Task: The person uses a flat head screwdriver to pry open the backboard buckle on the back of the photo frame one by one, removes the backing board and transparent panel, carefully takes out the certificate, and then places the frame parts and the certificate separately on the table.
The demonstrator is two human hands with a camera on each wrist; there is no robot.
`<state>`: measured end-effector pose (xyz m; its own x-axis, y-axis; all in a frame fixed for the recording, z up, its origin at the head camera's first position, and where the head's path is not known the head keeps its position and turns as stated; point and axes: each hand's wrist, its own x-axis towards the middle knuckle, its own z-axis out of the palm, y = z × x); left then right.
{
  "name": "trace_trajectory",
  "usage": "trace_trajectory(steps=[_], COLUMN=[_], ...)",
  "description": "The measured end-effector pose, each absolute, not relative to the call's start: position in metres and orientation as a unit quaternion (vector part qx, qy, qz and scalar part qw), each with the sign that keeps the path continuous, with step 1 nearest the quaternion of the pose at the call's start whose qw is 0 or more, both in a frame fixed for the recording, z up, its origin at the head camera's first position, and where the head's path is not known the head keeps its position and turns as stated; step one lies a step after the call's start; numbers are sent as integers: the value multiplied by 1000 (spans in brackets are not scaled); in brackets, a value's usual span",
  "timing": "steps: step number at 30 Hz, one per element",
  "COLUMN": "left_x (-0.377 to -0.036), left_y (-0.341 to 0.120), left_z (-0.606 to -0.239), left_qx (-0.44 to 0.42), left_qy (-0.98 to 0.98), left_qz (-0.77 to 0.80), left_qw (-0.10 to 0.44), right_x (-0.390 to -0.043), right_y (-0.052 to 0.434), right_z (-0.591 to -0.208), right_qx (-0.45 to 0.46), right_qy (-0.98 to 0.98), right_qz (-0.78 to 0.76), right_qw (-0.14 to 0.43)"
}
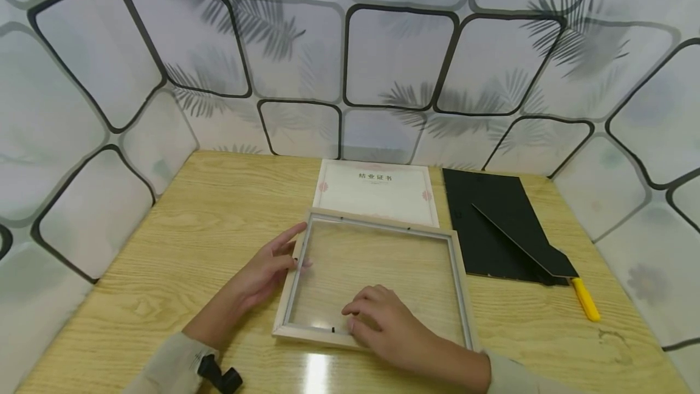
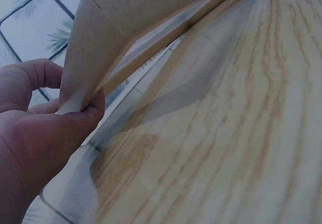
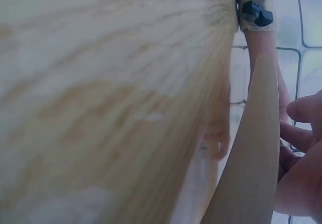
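A light wooden picture frame (image 1: 460,272) with a clear pane lies back side up on the table, small dark tabs along its inner edge. My left hand (image 1: 268,272) grips its left side; in the left wrist view, thumb and fingers pinch the wooden rim (image 2: 100,27). Over the frame's near side hovers my right hand (image 1: 391,327), fingers loosely bent, with nothing visible between them. The right wrist view shows that hand (image 3: 304,168) beside the frame's edge (image 3: 254,148); whether its fingertips touch is hidden.
Behind the frame lies a white certificate (image 1: 377,190) with printed characters. To the right are a black backing board (image 1: 487,199) with its stand flap raised, and a yellow handle (image 1: 586,300) poking out beside it. Patterned cloth walls (image 1: 404,59) enclose the wooden table (image 1: 208,217).
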<state>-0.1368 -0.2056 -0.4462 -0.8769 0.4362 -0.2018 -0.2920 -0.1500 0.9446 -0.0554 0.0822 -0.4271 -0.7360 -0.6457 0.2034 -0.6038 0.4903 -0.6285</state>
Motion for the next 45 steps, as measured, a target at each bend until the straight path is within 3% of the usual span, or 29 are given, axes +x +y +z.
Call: trace_trajectory(steps=[20,32,40,45], left_x=[-139,-139,-139,-139], left_y=[-210,-209,-210,-211], left_z=[-448,-447,-449,-449], left_qx=[68,74,80,81], left_qy=[599,596,598,595], left_qz=[756,757,754,757], left_qw=[254,258,260,258], right_x=[-56,-56,-57,-56], right_y=[71,60,59,60], right_z=[-426,-424,-428,-428], right_qx=[-346,-376,-421,-422], right_qy=[901,903,867,875], right_qz=[-260,-204,-199,-189], right_qw=[18,-45,-178,-142])
